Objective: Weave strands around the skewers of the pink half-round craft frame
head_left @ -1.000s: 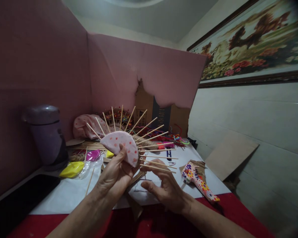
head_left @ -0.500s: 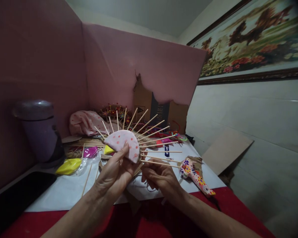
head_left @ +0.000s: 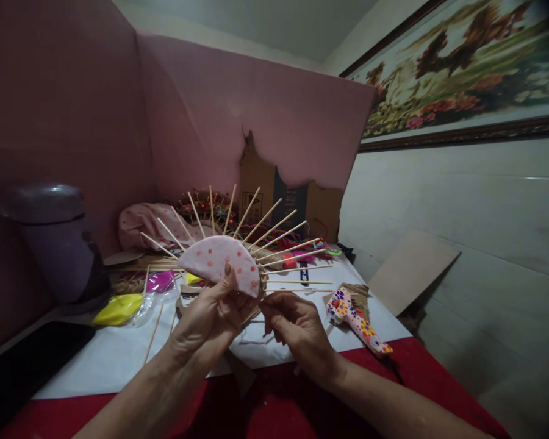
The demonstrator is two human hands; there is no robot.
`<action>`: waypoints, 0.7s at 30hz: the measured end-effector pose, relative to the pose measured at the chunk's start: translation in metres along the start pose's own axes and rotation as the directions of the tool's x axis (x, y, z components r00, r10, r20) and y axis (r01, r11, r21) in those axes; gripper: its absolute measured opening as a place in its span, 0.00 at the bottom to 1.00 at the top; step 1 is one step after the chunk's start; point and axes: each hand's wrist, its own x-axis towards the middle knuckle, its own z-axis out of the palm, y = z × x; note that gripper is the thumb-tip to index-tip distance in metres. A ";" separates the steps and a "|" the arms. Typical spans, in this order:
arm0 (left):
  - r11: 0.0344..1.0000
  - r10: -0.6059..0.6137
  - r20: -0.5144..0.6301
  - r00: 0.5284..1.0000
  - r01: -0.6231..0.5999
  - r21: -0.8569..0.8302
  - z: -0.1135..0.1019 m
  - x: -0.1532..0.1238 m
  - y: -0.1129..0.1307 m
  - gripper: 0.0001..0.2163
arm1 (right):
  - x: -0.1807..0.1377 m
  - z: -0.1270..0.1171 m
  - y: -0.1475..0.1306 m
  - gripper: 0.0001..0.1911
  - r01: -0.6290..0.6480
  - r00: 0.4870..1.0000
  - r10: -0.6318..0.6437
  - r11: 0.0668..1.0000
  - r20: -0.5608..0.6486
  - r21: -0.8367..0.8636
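Gripping the spotted semicircular panel (head_left: 222,256), the left hand (head_left: 210,317) has its thumb on the fabric face and its fingers behind, apparently to steady the piece without loading the wooden sticks (head_left: 246,213) fanned from its curved rim. The panel is raised above the white table covering (head_left: 105,360), tilted, which presumably gives the sticks clearance. The right hand (head_left: 299,326) is closed in a pinch beside the rim's lower end, near the twine edging (head_left: 261,277); its contents cannot be determined. The flower-patterned glue gun (head_left: 357,320) lies on cardboard (head_left: 360,294), likely to protect the covering.
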 end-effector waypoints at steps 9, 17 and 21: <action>1.000 0.021 -0.040 0.999 -0.022 -0.008 0.002 0.001 -0.001 0.10 | -0.002 -0.006 -0.005 0.09 0.170 0.985 -0.153 0.951 0.085 -0.260; 1.000 0.020 -0.083 0.996 -0.018 0.022 -0.002 0.004 0.000 0.10 | 0.001 -0.008 -0.003 0.10 0.249 0.968 -0.219 0.910 0.124 -0.332; 0.999 0.035 -0.094 0.995 -0.032 0.034 -0.001 0.004 0.000 0.09 | 0.000 -0.008 -0.007 0.09 0.295 0.955 -0.268 0.865 0.125 -0.405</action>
